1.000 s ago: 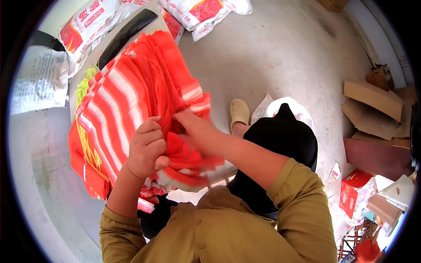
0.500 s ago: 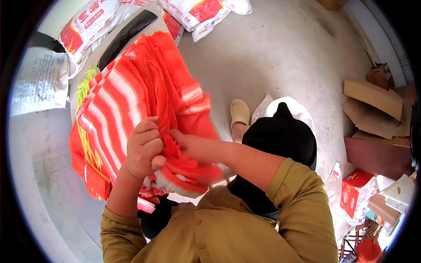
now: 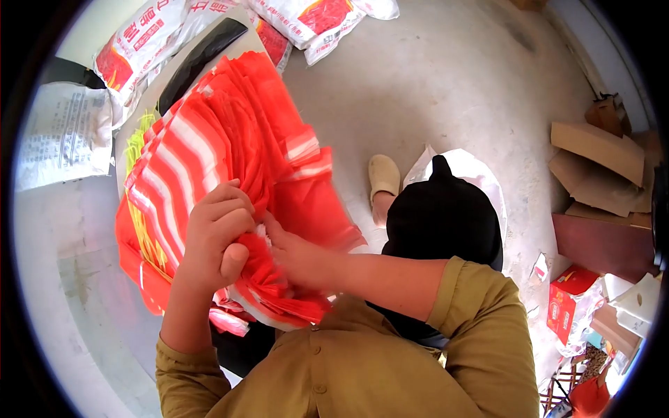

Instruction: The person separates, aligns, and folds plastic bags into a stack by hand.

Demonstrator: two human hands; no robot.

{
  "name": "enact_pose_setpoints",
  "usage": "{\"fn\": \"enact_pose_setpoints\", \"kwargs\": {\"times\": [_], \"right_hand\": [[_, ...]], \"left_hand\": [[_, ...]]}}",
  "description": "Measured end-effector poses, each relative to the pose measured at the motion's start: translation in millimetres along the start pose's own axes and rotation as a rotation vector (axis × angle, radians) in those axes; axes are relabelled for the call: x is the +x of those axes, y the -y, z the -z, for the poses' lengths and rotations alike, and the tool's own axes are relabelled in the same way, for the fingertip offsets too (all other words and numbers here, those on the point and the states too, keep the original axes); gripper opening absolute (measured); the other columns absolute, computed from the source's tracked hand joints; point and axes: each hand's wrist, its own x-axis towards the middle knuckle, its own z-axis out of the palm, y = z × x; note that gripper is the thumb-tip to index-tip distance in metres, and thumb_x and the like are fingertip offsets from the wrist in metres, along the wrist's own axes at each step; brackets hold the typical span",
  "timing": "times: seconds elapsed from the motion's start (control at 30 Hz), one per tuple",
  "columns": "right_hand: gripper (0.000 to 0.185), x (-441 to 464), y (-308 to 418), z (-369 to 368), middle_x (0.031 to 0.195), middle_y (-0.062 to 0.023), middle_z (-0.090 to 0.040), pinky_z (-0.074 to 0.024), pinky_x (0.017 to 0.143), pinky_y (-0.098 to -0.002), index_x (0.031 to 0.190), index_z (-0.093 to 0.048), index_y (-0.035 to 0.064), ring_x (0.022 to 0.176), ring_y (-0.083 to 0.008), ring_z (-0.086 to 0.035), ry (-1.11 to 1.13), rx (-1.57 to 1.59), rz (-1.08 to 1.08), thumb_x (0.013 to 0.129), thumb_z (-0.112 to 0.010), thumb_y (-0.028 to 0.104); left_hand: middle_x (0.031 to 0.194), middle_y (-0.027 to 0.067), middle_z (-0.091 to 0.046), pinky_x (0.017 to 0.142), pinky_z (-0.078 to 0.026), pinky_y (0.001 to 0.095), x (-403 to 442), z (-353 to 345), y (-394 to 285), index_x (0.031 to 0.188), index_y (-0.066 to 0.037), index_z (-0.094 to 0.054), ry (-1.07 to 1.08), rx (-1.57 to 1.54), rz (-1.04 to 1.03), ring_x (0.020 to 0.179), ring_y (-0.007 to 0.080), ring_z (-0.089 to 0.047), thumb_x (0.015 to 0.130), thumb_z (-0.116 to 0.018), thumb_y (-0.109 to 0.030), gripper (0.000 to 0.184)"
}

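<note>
Left of the black-clad knee (image 3: 446, 219), a limp sheaf of striped red sheets (image 3: 244, 125)

Fanned out to the left of the knee, the red-and-white sheaf looks like many thin layers of cloth or film. Each layer is probably light and soft, apt to slide over its neighbours and perhaps to tear if tugged hard. A firm pinch on the gathered folds, on the side nearest the knee, would likely hold it best.

Farther left of the knee, the left hand (image 3: 219, 233) has its fingers curled against the sheaf, thumb standing apart; whether any layer is pinched under them, I cannot tell. Between it and the knee, the right hand (image 3: 296, 256) has its fingers among the bunched folds, too blurred to show whether they are clamped. The bunched part lies between and below both hands; the wider striped part spreads beyond them, away from the knee, with yellow cords (image 3: 137, 144) along its far-left edge.
</note>
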Motion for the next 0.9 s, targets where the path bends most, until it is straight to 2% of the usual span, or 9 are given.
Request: {"fn": "enact_pose_setpoints", "kwargs": {"times": [0.1, 0.3, 0.4, 0.47, 0.6, 0.73, 0.8, 0.87, 0.9], "right_hand": [[0.064, 20, -30, -7, 0.117, -0.0195, -0.059, -0.0574, 0.066, -0.0341, 0.162, -0.009, 0.0036, 0.08, -0.0192, -0.065, -0.07, -0.028, 0.296, 0.111, -0.044, 0.023], [0.054, 19, -27, -17, 0.115, -0.018, -0.053, -0.0558, 0.066, -0.0344, 0.157, -0.016, 0.003, 0.082, -0.0203, -0.063, -0.026, 0.041, 0.192, 0.113, -0.041, 0.02], [0.053, 40, -39, -26, 0.117, -0.0178, -0.053, -0.0528, 0.083, -0.0355, 0.156, -0.023, 0.001, 0.1, -0.0229, -0.059, -0.011, -0.152, 0.273, 0.113, -0.042, 0.026], [0.06, 102, -102, -31, 0.128, -0.0209, -0.053, -0.0461, 0.103, -0.0371, 0.157, -0.025, -0.0008, 0.122, -0.0279, -0.055, -0.135, -0.751, 0.581, 0.112, -0.043, 0.035], [0.077, 84, -53, -37, 0.152, -0.0215, -0.047, -0.0381, 0.118, -0.0393, 0.166, -0.012, 0.0052, 0.143, -0.0292, -0.046, -0.214, -0.257, 0.439, 0.111, -0.047, 0.046], [0.1, 60, -14, -34, 0.17, -0.0338, -0.018, -0.025, 0.128, -0.0462, 0.167, 0.009, 0.0007, 0.157, -0.0476, -0.024, -0.077, 0.006, 0.295, 0.107, -0.049, 0.055], [0.091, 53, -8, -39, 0.168, -0.0252, -0.027, -0.0295, 0.126, -0.042, 0.169, 0.001, 0.0049, 0.156, -0.0378, -0.03, -0.091, 0.074, 0.235, 0.109, -0.048, 0.053], [0.085, 49, -6, -44, 0.168, -0.0207, -0.032, -0.0316, 0.125, -0.0395, 0.17, -0.005, 0.0074, 0.156, -0.0325, -0.032, -0.128, 0.072, 0.196, 0.11, -0.048, 0.051], [0.085, 47, -4, -45, 0.168, -0.0205, -0.031, -0.0314, 0.125, -0.0392, 0.17, -0.006, 0.0078, 0.156, -0.0322, -0.032, -0.158, 0.042, 0.184, 0.11, -0.048, 0.05]], "left_hand": [[0.075, 0.0137, -0.059, 0.08, -0.055, 0.0447, 5, 9, -16, 0.077, -0.003, -0.056, 0.061, 0.015, 0.056, 0.076, 0.0347, -0.06, 0.102, -0.054, -0.045, 0.049], [0.09, 0.0164, -0.067, 0.081, -0.055, 0.0392, 27, 23, -60, 0.094, -0.001, -0.065, 0.124, 0.046, 0.3, 0.084, 0.0331, -0.065, 0.092, -0.064, -0.016, 0.016], [0.107, 0.0189, -0.07, 0.088, -0.054, 0.0415, 40, 12, -89, 0.11, 0.003, -0.067, 0.024, -0.114, 0.33, 0.098, 0.0362, -0.068, 0.093, -0.062, -0.017, 0.027], [0.115, 0.021, -0.071, 0.096, -0.052, 0.0424, 39, 3, -112, 0.116, 0.005, -0.068, -0.042, -0.259, 0.338, 0.108, 0.0385, -0.068, 0.093, -0.058, -0.022, 0.037], [0.104, 0.0142, -0.071, 0.087, -0.056, 0.0425, 26, 1, -130, 0.107, -0.001, -0.07, 0.505, -0.544, -0.018, 0.103, 0.0335, -0.069, 0.1, -0.065, -0.015, 0.017], [0.106, 0.0132, -0.071, 0.094, -0.055, 0.0398, -20, -30, -121, 0.112, -0.003, -0.071, 1.172, -0.801, 0.139, 0.102, 0.0315, -0.069, 0.106, -0.06, -0.016, 0.018], [0.109, 0.0126, -0.072, 0.099, -0.053, 0.0392, -47, -50, -98, 0.116, -0.003, -0.068, 1.125, -0.754, 0.45, 0.105, 0.0271, -0.068, 0.107, -0.06, -0.019, 0.019], [0.117, 0.0093, -0.07, 0.099, -0.052, 0.0378, -103, -96, -71, 0.125, -0.003, -0.063, 0.665, -0.515, 0.704, 0.106, 0.0202, -0.066, 0.107, -0.06, -0.018, 0.023], [0.12, 0.0078, -0.068, 0.099, -0.051, 0.035, -136, -133, -38, 0.129, -0.003, -0.061, 0.43, -0.276, 0.535, 0.106, 0.0182, -0.065, 0.107, -0.06, -0.016, 0.025]]}}
